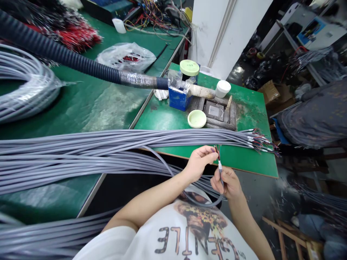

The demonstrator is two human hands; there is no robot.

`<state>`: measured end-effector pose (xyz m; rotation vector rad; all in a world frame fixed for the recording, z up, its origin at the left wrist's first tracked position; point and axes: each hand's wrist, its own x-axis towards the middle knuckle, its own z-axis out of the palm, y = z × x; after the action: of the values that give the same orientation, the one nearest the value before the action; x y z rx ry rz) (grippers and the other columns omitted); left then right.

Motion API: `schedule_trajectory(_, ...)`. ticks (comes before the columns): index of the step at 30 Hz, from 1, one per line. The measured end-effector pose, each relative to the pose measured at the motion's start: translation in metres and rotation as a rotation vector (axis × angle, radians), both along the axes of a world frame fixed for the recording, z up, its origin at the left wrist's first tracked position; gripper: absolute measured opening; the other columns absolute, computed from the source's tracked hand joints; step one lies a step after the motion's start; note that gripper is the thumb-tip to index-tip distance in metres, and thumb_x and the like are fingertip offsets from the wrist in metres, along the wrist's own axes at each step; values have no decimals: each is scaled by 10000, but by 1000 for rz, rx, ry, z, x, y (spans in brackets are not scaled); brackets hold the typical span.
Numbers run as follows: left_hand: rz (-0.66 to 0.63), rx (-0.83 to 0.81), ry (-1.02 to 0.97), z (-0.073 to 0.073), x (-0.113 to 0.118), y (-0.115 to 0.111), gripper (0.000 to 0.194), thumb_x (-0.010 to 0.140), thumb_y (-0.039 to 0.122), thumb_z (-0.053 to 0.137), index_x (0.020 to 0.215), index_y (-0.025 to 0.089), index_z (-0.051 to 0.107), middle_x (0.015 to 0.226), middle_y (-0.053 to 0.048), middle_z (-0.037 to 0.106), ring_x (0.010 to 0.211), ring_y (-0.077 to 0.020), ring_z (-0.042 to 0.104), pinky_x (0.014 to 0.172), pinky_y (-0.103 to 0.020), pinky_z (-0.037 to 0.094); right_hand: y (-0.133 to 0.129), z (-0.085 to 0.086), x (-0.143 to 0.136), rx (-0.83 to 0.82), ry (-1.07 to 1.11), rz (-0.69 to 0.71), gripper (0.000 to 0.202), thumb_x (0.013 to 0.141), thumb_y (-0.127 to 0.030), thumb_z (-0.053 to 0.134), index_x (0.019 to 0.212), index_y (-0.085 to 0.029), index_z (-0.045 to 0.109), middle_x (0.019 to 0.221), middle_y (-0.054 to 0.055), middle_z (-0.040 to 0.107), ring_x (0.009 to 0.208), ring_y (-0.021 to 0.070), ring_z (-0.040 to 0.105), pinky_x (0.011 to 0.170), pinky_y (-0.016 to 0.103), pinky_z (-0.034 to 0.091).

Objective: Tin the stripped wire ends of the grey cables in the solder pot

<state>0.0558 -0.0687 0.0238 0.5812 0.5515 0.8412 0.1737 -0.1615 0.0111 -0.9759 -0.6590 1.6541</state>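
Note:
Near my body, a grey cable stands upright, its white-banded end splitting into thin coloured wires. My left hand pinches some of those wires between thumb and fingers. Just below the white band, my right hand is closed around the grey sheath. The cable loops down past my shirt and back up to the left. Beyond my hands lies a long bundle of grey cables, with stripped, coloured wire ends at the right edge of the green table.
A soldering pot, a blue box, a pale green dish and a white tub stand behind the bundle. A black hose crosses the green table. Coiled cable lies at left.

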Motion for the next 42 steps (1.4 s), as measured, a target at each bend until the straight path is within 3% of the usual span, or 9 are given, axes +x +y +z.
schedule_trajectory(9,35,-116,-57,1,1,-6,231,659,301,786,684,144,619,668,6,617,551,-62,496,547,-193,377,1,-2,-4,51,102,-11,339,805,-479,653,687,-169,579,332,-57,450,275,57,274,357,190,262)
schedule_trajectory(14,224,332,191,1,-5,-10,121,693,284,765,703,177,710,722,-36,654,693,-139,558,683,-276,450,2,-2,-5,27,107,-20,369,783,-514,663,661,-181,560,295,-81,393,250,49,220,332,182,242)
schedule_trajectory(19,288,385,260,-2,-9,-12,88,747,290,715,720,207,725,704,-30,669,636,-143,556,625,-283,437,3,-1,-6,10,123,-24,384,757,-525,682,639,-184,548,291,-83,398,243,44,208,317,181,228)
schedule_trajectory(25,66,732,308,-2,-20,-6,117,676,224,771,784,270,769,810,-67,738,796,-209,645,867,-388,437,-2,-5,-3,-6,97,-54,432,729,-572,684,607,-190,523,273,-95,370,226,45,203,301,183,220)
schedule_trajectory(27,69,683,267,-3,-20,-2,110,720,248,739,824,261,771,843,-77,737,812,-205,639,848,-380,450,-3,-6,-2,5,109,-60,413,738,-549,688,612,-186,536,278,-87,390,231,47,219,307,184,229)
schedule_trajectory(30,90,405,186,-7,-14,5,174,761,311,703,894,213,757,835,-75,722,754,-170,622,729,-313,475,-3,-4,-2,13,129,-41,391,755,-518,689,617,-178,553,289,-72,422,238,49,247,321,188,252)
schedule_trajectory(33,-1,184,116,-9,-7,10,228,715,345,734,850,162,743,754,-55,703,643,-122,578,611,-237,436,0,-2,-3,-6,119,-12,412,743,-536,693,611,-174,548,294,-66,431,243,51,267,327,191,266)
schedule_trajectory(37,-84,120,85,-3,-4,15,177,657,305,765,694,142,707,700,-31,673,577,-87,518,543,-207,373,2,-2,-5,0,113,3,411,745,-539,689,625,-170,551,299,-68,429,247,52,271,334,195,271)
schedule_trajectory(42,-60,62,50,4,-4,14,197,617,290,794,620,139,668,615,-1,623,517,-61,462,519,-201,357,2,-4,-5,35,92,15,393,780,-530,655,647,-171,563,314,-71,420,262,54,263,349,205,262)
